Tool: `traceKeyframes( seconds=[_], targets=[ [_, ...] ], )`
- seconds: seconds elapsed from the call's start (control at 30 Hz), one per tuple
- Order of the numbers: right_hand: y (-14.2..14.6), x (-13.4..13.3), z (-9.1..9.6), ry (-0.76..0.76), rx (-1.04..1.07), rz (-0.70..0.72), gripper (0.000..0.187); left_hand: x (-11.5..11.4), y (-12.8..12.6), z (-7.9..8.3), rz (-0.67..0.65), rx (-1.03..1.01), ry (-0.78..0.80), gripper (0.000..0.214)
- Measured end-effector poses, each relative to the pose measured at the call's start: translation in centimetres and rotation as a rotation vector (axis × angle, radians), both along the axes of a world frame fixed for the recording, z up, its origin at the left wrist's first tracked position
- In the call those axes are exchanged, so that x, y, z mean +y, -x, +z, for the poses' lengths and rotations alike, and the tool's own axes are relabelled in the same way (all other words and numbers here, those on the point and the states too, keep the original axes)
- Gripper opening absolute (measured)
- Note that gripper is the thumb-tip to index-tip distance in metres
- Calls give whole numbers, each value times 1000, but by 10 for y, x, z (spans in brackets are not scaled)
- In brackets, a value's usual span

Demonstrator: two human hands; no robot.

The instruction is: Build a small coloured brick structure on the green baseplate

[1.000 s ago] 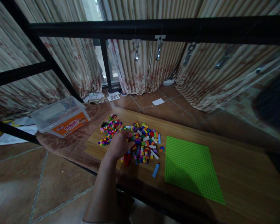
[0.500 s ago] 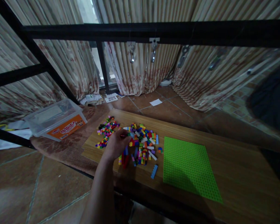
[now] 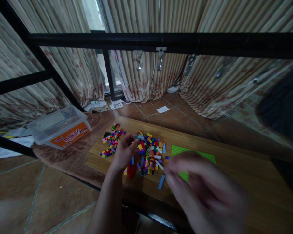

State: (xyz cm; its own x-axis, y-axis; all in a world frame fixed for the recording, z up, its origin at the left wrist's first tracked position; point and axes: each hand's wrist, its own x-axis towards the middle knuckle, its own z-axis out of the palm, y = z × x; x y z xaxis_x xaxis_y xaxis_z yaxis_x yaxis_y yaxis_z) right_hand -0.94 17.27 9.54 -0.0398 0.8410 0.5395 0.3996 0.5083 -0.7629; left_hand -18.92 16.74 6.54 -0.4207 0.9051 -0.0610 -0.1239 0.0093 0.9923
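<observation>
We can read no text with certainty; left of centre, white characters on the orange label (image 3: pixel 70 135) of the clear plastic box (image 3: pixel 42 140) stay too small for us; above centre-left, a white card (image 3: pixel 116 106) bears illegible black print.

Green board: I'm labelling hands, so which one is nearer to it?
Right. The right hand blocks part of the green board from view; the left hand is farther left, at the bricks.

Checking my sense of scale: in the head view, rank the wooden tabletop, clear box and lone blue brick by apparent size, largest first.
1. Wooden tabletop
2. Clear box
3. Lone blue brick
</observation>
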Motion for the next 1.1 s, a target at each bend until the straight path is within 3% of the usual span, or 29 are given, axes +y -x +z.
traceKeyframes(
  seconds=[0.1,0.17,0.33,0.5,0.7,0.83,0.97,1.1],
  targets=[
    [13,9,-6,-47,-154,265,35,2,-10,1,-7,-20,-39,31],
    [20,18,-18,-79,-248,362,32,3,-16,0,-32,-25,-39,29],
    [25,35,-48,-112,-277,438,25,5,-19,-7,-69,-51,60,29],
    [20,38,-54,-85,-235,444,19,7,-21,-11,-49,-24,125,25],
    [15,39,-61,18,-132,437,14,10,-26,-16,-18,279,129,13],
    [17,42,-64,252,95,414,16,9,-25,-14,-26,305,122,20],
    [22,45,-58,634,437,379,27,6,-25,-4,-104,6,87,36],
    [23,46,-49,800,649,407,29,2,-25,-1,-276,-199,-12,41]
  ],
)
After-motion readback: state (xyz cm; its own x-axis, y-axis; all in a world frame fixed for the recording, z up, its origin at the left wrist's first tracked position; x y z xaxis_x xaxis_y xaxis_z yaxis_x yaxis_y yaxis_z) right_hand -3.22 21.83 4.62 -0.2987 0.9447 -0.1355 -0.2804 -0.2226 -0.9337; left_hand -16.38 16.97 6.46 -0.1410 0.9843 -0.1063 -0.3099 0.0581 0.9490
